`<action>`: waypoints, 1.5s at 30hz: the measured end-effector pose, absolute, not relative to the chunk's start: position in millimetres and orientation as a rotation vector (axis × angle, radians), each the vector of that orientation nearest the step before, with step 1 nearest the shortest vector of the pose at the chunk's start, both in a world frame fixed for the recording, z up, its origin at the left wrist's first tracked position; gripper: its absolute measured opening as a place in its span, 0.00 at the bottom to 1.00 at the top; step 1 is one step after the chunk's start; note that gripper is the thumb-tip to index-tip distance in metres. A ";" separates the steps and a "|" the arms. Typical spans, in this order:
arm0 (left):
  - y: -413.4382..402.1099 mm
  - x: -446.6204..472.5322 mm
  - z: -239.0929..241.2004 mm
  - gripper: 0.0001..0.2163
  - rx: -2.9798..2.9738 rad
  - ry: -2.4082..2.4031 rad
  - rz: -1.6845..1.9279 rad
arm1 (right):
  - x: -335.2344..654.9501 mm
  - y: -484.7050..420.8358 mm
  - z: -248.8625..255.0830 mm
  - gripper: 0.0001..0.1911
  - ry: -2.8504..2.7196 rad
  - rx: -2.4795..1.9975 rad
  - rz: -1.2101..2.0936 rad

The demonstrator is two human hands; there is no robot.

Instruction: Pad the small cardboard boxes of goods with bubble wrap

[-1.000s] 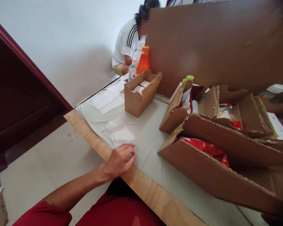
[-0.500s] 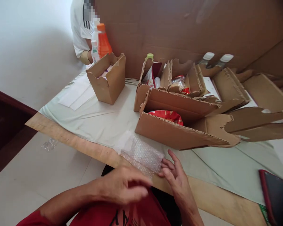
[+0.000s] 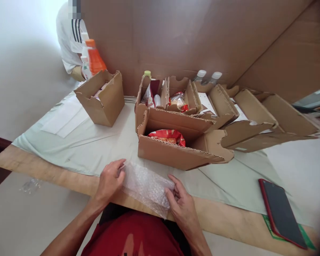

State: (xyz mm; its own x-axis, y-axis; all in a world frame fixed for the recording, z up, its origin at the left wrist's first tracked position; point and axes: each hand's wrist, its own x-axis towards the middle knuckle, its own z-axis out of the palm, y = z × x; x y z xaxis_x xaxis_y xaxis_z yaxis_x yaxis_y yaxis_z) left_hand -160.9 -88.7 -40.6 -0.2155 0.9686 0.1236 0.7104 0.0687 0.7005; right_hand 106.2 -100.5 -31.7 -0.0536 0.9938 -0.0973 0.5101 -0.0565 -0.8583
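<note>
Left hand (image 3: 111, 182) has moved onto the wrap (image 3: 146, 184).
It lies lengthwise in front of the box (image 3: 170, 155), left hand nearly closed on one end, right hand (image 3: 183, 205) loosely pinching the other.

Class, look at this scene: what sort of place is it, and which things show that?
Probably an improvised indoor workspace, perhaps for packing or sorting: bubble wrap at the near edge of a cloth-covered table, and open cardboard boxes, one containing a red packet.
</note>
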 end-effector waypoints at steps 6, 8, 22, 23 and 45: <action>-78.7 -178.6 -18.8 0.21 1.357 1.772 0.913 | 161.9 -86.8 -5.4 0.29 -1.722 -1.821 0.788; -76.8 -181.5 -18.8 0.21 1.440 1.912 0.922 | 183.6 -83.4 -10.7 0.28 -1.785 -1.874 0.517; -78.2 -107.5 -36.0 0.20 2.351 1.531 0.504 | 75.6 -72.8 -53.0 0.20 -2.343 -1.363 0.400; -75.7 -112.7 -43.1 0.19 2.351 1.535 0.486 | 82.8 -73.7 -59.4 0.19 -2.351 -1.403 0.370; -83.2 -136.9 -54.9 0.04 2.047 2.018 0.729 | 171.4 -98.4 -50.4 0.14 -1.607 -1.763 0.588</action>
